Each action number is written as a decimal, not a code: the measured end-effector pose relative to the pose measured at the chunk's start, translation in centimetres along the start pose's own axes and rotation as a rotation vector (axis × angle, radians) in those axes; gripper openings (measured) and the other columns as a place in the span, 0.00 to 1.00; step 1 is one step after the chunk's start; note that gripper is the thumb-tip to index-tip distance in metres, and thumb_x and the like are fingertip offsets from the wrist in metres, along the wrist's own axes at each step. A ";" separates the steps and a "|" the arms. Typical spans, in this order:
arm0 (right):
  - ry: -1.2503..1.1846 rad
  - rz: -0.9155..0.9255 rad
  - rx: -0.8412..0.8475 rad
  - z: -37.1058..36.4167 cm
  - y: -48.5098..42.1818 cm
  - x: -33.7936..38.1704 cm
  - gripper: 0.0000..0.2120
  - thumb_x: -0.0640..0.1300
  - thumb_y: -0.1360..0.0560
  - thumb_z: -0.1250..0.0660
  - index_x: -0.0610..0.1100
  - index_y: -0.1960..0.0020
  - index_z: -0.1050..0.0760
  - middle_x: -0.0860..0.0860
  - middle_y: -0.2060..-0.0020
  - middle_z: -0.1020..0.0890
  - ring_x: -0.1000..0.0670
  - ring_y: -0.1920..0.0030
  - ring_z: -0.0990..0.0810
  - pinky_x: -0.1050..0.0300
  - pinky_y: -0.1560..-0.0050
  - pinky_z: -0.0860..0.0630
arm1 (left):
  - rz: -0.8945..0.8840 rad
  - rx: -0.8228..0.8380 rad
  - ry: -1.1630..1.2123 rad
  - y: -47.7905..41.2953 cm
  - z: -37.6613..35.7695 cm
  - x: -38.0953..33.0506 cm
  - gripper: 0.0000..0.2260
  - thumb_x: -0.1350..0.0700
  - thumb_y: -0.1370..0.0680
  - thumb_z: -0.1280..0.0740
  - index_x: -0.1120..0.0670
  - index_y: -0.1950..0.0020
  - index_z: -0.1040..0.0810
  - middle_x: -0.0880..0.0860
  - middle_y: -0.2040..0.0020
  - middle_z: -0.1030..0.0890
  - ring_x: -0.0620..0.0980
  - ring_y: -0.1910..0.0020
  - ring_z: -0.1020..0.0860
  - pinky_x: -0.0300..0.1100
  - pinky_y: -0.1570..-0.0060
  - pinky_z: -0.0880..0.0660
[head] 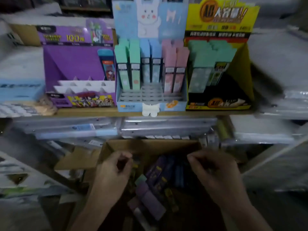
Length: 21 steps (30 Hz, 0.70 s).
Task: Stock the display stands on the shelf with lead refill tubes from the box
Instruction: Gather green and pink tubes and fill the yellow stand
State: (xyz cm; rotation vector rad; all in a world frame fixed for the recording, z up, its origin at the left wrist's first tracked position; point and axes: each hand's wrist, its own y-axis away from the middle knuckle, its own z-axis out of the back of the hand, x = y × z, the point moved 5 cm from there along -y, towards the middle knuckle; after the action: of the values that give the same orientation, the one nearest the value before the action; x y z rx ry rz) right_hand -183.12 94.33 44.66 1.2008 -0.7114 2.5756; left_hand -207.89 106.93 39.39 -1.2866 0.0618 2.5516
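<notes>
A left hand (113, 170) and right hand (215, 170), apart, hovered with curled fingers over an open brown cardboard box (150, 145) of purple and blue lead refill tubes (158, 174) below the wooden shelf (100, 111). Blur hid whether either held one. Best to gather matching tubes, upright, for the nearly empty purple cardboard display stand (75, 64).

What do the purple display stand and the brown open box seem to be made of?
The purple display stand: probably printed card, with flat folded panels and white cut slots. The brown open box: probably plain matte cardboard, with folded flaps; blur hides its edges.
</notes>
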 end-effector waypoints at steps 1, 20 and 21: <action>-0.001 -0.049 0.029 -1.5 0.8 -0.4 0.05 0.43 0.26 0.25 0.52 0.58 0.17 0.61 0.61 0.15 0.62 0.59 0.17 0.67 0.60 0.24 | 0.041 0.037 0.011 0.6 -0.4 1.5 0.09 0.61 0.24 0.27 0.47 0.54 0.19 0.41 0.58 0.17 0.38 0.55 0.19 0.27 0.58 0.30; 0.101 -0.490 0.495 -12.2 7.1 -10.0 0.07 0.40 0.25 0.27 0.50 0.50 0.17 0.61 0.59 0.19 0.62 0.56 0.20 0.74 0.60 0.27 | 0.442 0.437 -0.083 5.1 -3.6 11.0 0.16 0.55 0.24 0.26 0.48 0.39 0.27 0.45 0.47 0.20 0.44 0.48 0.22 0.40 0.53 0.28; 0.120 -0.476 0.515 -12.6 7.1 -9.9 0.07 0.40 0.25 0.27 0.49 0.49 0.17 0.62 0.59 0.20 0.62 0.56 0.21 0.75 0.60 0.28 | 0.446 0.443 -0.083 5.0 -3.8 11.0 0.17 0.55 0.24 0.26 0.48 0.39 0.27 0.45 0.47 0.20 0.44 0.48 0.22 0.40 0.53 0.27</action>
State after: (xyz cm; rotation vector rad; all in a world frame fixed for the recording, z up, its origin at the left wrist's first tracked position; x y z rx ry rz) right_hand -187.77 94.79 27.76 1.1469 0.2639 2.4401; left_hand -212.49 104.07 27.94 -1.0801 0.9348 2.7122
